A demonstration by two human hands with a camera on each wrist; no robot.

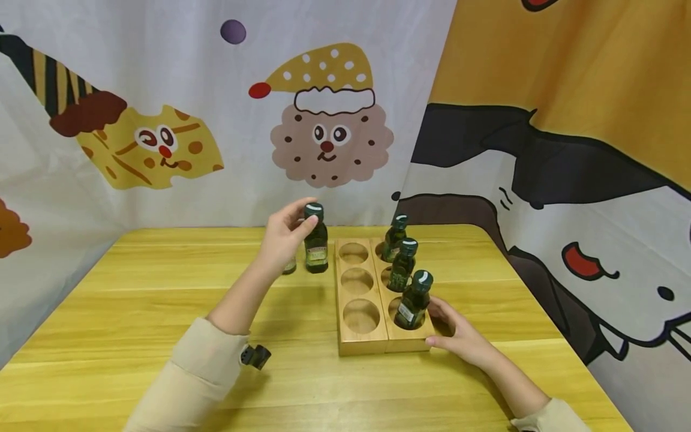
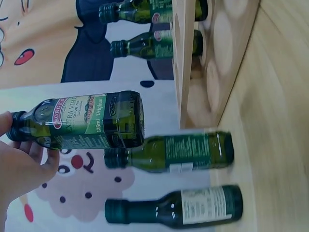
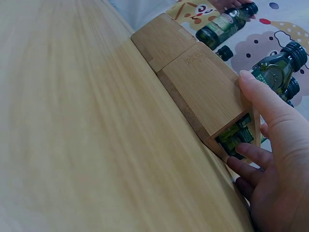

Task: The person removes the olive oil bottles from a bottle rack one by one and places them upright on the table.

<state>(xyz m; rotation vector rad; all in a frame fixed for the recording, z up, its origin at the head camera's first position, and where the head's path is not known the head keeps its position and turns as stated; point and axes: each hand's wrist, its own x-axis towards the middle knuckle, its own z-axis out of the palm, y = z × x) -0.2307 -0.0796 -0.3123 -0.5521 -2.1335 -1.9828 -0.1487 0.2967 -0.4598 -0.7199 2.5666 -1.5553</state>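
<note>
My left hand (image 1: 282,235) grips a small green olive oil bottle (image 1: 316,247) by its dark cap and neck, lifted above the table left of the wooden rack (image 1: 363,347). In the left wrist view its label reads Borges Extra Virgin. My right hand (image 1: 459,337) holds the rack's front right corner, thumb on the front and fingers at the open side. Three similar bottles, far (image 1: 396,239), middle (image 1: 402,265) and near (image 1: 414,303), stand in the rack's right row. The left row's three round holes hold no bottles.
Two more bottles stand on the table in the left wrist view, one with a green label (image 2: 188,152) and one with a pale label (image 2: 205,205). A cartoon-print curtain (image 1: 189,72) hangs behind the wood-grain table (image 1: 302,390).
</note>
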